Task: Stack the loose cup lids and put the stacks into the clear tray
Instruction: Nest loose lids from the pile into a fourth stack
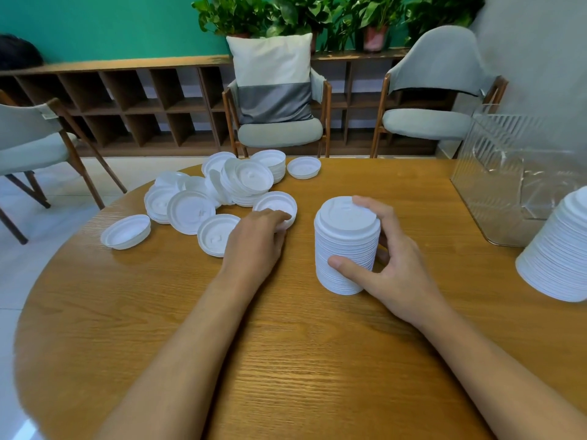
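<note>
The thumb (pixel 341 265) of the right hand (pixel 394 262) presses on the front of a tall stack of white plastic cup lids (pixel 346 246), and its fingers (pixel 365 204) wrap round the top and back, so this hand holds the stack tight, in the middle of the frame. The bent fingers (pixel 279 217) of the left hand (pixel 257 239) lie on the near edge of one white round plastic lid (pixel 276 204), just left of the stack. I cannot tell if they pinch it or only touch it. Past that lid, toward the upper left of the frame, lots of loose white lids (pixel 190 211) lie in a messy pile, some flat, some leaning, some in small short piles. At the right edge of the frame stands a second big white stack of lids (pixel 559 258). Behind it, in the upper right, is the clear ribbed plastic tray (pixel 489 179), and I see no lids in it. Everything sits on a round brown wooden table (pixel 286 360). So I think the job is about half done: two big stacks are built, but many lids are left to stack, and both stacks are yet to go into the tray.
</note>
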### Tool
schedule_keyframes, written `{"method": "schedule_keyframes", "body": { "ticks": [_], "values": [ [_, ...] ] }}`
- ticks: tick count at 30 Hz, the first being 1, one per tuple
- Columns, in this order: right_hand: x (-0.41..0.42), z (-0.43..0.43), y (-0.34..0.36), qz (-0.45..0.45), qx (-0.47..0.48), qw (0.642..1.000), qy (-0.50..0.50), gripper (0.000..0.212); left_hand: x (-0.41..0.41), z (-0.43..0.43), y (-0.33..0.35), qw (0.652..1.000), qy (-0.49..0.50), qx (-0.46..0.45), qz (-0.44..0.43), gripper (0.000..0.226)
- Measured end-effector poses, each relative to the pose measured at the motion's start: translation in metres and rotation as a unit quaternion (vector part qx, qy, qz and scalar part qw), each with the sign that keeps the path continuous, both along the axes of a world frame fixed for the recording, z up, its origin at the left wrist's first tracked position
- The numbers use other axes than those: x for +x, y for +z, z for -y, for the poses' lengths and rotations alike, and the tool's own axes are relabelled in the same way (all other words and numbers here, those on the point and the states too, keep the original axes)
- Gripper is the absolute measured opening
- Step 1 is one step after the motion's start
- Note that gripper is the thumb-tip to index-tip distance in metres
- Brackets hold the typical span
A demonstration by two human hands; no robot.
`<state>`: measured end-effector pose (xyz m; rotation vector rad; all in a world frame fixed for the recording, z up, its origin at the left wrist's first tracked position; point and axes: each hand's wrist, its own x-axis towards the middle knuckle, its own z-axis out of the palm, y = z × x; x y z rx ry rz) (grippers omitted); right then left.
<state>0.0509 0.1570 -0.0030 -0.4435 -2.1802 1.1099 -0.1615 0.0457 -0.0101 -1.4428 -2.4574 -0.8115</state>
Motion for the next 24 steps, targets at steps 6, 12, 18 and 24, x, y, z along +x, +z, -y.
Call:
{"method": "schedule_keyframes", "body": {
  "ticks": [6,12,18,24],
  "values": [
    [0.0,0.0,-0.001,-0.002,0.001,1.0,-0.002,0.079,0.001,0.0,0.003,0.999,0.01,0.026,0.036,0.022],
    [-0.002,0.001,-0.002,-0.008,0.009,1.0,-0.014,0.078,0.0,0.001,0.005,0.994,0.012,0.074,0.075,0.019],
    [-0.008,0.005,-0.004,-0.06,-0.002,0.997,-0.049,0.073,0.015,0.0,0.016,0.965,-0.016,0.214,0.147,0.017],
    [-0.005,0.001,-0.004,-0.075,0.001,0.995,-0.066,0.071,0.02,0.0,0.031,0.899,-0.017,0.311,0.308,0.017]
  ]
}}
